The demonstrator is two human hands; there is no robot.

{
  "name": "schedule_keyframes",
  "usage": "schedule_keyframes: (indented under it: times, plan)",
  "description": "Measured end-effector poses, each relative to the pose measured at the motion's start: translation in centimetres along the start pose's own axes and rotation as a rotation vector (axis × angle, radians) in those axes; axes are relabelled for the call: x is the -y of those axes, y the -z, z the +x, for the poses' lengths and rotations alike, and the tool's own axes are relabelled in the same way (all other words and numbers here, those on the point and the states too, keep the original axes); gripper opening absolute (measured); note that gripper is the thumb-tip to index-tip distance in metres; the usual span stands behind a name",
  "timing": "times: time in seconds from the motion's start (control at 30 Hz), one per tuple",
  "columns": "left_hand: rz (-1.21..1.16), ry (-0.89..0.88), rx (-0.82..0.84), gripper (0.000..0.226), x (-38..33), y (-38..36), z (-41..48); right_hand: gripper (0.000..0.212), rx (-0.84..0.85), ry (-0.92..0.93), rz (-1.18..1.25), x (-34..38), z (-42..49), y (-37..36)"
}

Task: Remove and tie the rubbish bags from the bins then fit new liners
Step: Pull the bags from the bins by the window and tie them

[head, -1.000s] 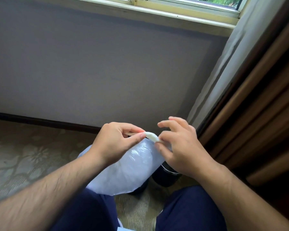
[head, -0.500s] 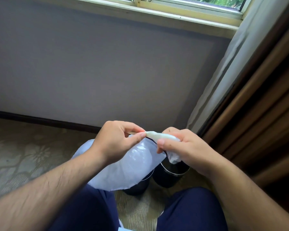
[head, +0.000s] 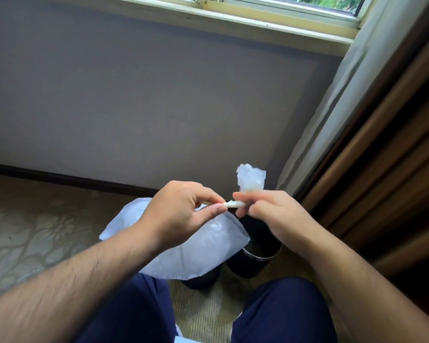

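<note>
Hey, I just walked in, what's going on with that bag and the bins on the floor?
A person is working on a translucent white bag. The left hand pinches its twisted neck, and the right hand grips the neck further along, with the loose end sticking up above it. The bag hangs over a dark bin and a second bin on the patterned carpet. No finished knot is visible.

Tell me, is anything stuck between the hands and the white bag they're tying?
No, nothing visible is. The left hand and the right hand both pinch the twisted neck of the white rubbish bag, and its loose end sticks up above the right hand. The bag hangs in front of the dark bins.
</note>
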State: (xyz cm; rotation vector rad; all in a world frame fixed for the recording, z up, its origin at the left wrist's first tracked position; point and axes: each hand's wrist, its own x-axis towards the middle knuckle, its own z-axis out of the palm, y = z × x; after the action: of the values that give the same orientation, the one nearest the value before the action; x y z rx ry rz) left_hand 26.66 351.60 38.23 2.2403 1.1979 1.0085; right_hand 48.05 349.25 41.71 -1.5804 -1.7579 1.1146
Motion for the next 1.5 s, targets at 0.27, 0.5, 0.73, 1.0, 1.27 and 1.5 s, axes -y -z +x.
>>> schedule_keyframes:
  times: [0.27, 0.5, 0.73, 1.0, 1.27, 1.5]
  plan:
    - [0.059, 0.038, 0.0, 0.032, 0.7, -0.2, -0.1, 0.022, -0.091, 0.063, -0.794, -1.9, 0.4, -0.7]
    - [-0.047, 0.12, -0.036, 0.017, 1.3, -0.3, -0.2, 0.029, -0.096, 0.201, -0.709, -2.9, 0.6, -0.4]
    - [-0.107, 0.145, -0.093, 0.017, 1.3, 0.7, 0.6, 0.027, 0.02, 0.049, -0.117, -2.0, 0.1, -0.7]
    - [-0.164, 0.147, -0.064, 0.002, 1.4, 1.1, 0.9, 0.048, 0.028, 0.144, 0.491, -1.4, -0.5, -1.0]
    - [0.066, -0.159, 0.019, 0.028, 0.2, 0.9, 0.3, 0.044, -0.058, 0.032, 0.842, -0.9, 0.0, -1.3]
    - [0.152, -0.327, -0.001, 0.018, -0.7, 1.1, -0.1, 0.042, -0.023, -0.004, 0.576, -2.2, -0.3, -0.2]
